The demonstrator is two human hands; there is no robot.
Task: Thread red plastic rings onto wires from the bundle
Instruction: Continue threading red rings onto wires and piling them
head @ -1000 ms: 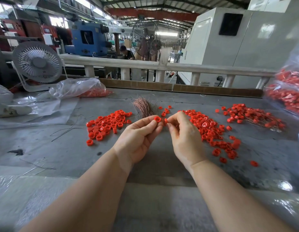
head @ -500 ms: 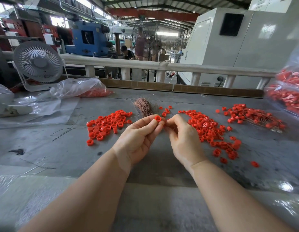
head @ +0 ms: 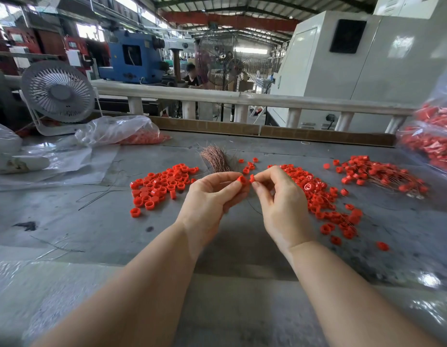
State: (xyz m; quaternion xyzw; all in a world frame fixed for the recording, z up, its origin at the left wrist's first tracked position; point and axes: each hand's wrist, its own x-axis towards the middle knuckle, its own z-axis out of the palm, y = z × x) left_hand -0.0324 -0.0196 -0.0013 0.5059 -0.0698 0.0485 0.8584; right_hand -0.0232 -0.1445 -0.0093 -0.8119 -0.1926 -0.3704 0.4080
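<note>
- Mid-threading, by the look of it: left hand (head: 207, 196) raised above the counter (head: 92, 229), thumb and forefinger pinched on one red ring (head: 241, 179), the other fingers curled under.
- Right hand (head: 280, 201) level with it, just beside, fingertips (head: 257, 187) closed on a second small red piece (head: 252, 178); ring or cap, too small to tell.
- The two red pieces nearly touching, a sliver of gap between.
- Thin dark wire (head: 255, 210) trailing down below the fingers, between the two palms; its upper end hidden, so whether already through the ring cannot be told.
- Copper wire bundle (head: 216, 159) lying on the counter just behind the left hand, fanned out, not held.
- Loose rings in a heap (head: 159, 186) to the left of the hands; a second, wider scatter (head: 322, 196) to the right, close behind the right hand.
- Farther right, a pile of what seem finished pieces (head: 382, 174), rings with wires sticking out.
- Clear bags of red parts at the far left (head: 132, 132) and at the right edge (head: 430, 139); small white fan (head: 58, 93) at the back left corner.
- Next move, judged from this: bring wire tip and ring bore into line and push through, with steady pinches on both sides, since the wire looks thin and likely to bend or slip off the hole.
- After that, probably onto the right-hand pile, then a fresh wire from the bundle and a fresh ring from either heap.
</note>
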